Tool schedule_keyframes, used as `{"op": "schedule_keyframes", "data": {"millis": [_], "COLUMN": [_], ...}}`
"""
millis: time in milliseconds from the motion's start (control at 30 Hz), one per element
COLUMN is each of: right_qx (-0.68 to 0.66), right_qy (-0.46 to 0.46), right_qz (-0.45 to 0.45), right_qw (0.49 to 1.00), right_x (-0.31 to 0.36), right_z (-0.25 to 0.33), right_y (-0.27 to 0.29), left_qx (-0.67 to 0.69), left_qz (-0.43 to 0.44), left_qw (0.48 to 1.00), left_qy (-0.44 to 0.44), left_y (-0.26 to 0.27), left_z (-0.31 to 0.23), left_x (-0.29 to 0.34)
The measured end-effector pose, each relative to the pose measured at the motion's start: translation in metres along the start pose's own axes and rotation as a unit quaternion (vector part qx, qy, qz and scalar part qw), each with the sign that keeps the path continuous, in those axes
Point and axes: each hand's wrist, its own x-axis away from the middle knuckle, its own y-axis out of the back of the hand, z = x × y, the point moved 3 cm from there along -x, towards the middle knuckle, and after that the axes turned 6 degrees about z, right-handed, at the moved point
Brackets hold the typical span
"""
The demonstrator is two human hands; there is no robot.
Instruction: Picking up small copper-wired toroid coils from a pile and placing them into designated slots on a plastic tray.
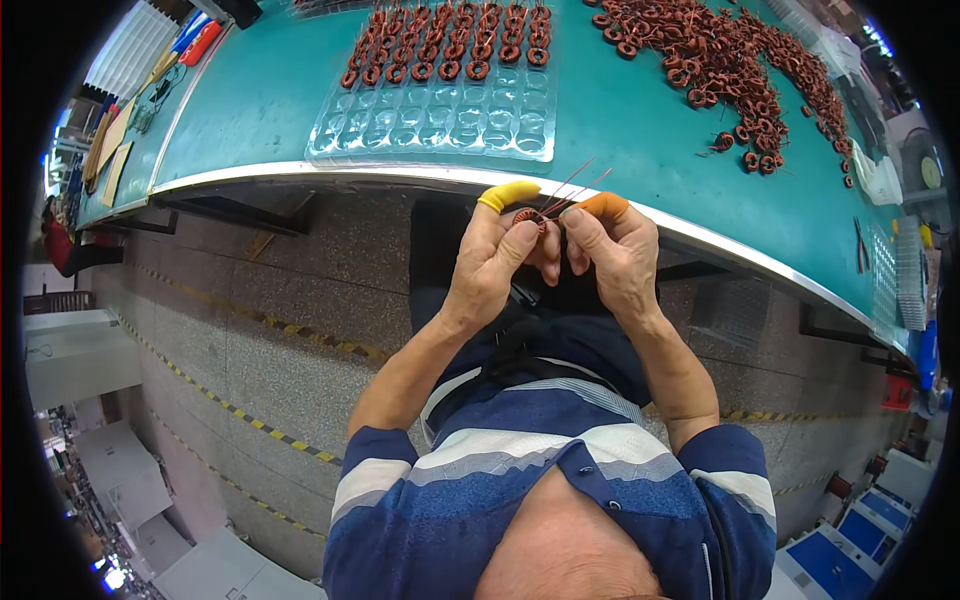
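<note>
Just off the table's front edge, my left hand [492,252] pinches a copper-wound toroid coil [528,217] between thumb and fingers. A yellow finger cot [508,194] covers its index finger. My right hand [617,250], with an orange finger cot [603,206] on the index finger, is closed on the coil's wire leads [560,205]. Long thin lead ends stick out up and to the right, over the table edge. The fingertips hide part of the coil and where the right hand meets the wires.
On the green table [250,110] lies a clear plastic tray [430,125], its far rows filled with coils [450,45]. A big pile of loose coils [720,60] spreads at the right. Pliers [861,246] and stacked clear trays [908,270] are at the far right.
</note>
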Motion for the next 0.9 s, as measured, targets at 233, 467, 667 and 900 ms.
{"op": "schedule_keyframes", "data": {"millis": [233,467,667,900], "right_qx": [0.035,0.011,0.057,0.059], "right_qy": [-0.004,0.010,0.024,0.019], "right_qz": [-0.044,-0.004,-0.045,-0.043], "right_qw": [0.998,1.000,0.997,0.997], "right_x": [-0.008,-0.004,-0.007,-0.006], "right_z": [-0.010,-0.016,-0.022,-0.019], "right_y": [-0.005,-0.007,0.002,0.006], "left_qx": [-0.032,0.017,0.012,0.037], "left_qz": [-0.013,-0.060,-0.068,-0.061], "left_qw": [0.997,0.995,0.994,0.994], "left_qy": [0.065,0.077,0.088,0.086], "left_y": [0.013,0.013,0.012,0.013], "left_z": [0.004,0.018,0.020,0.022], "left_x": [-0.004,0.000,-0.001,0.003]}}
